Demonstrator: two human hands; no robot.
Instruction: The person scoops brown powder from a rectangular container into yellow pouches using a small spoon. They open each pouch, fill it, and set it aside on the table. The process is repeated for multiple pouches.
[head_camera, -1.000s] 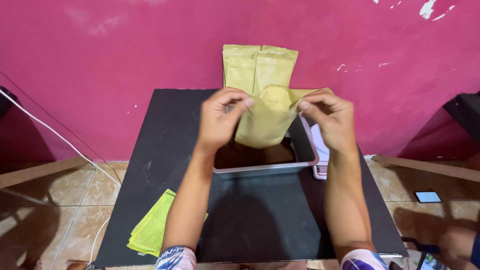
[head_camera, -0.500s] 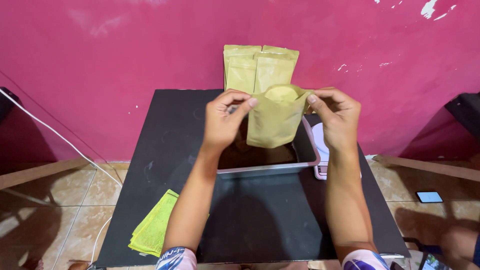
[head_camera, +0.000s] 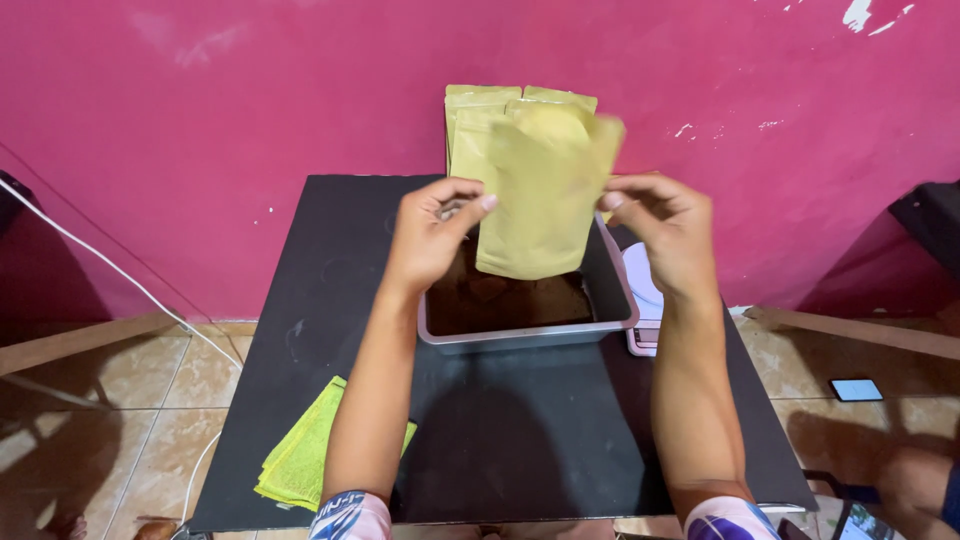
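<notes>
Pink wall bkgd: both hands' fingers pinch flat tan paper pouch, upright over tray

Both forearms extend forward, roughly parallel, raised; left hand pinching with thumb and fingertips, palm turned right; right hand mirrors it, fingers curled, pinching, palm turned left; sleeves patterned.
</notes>
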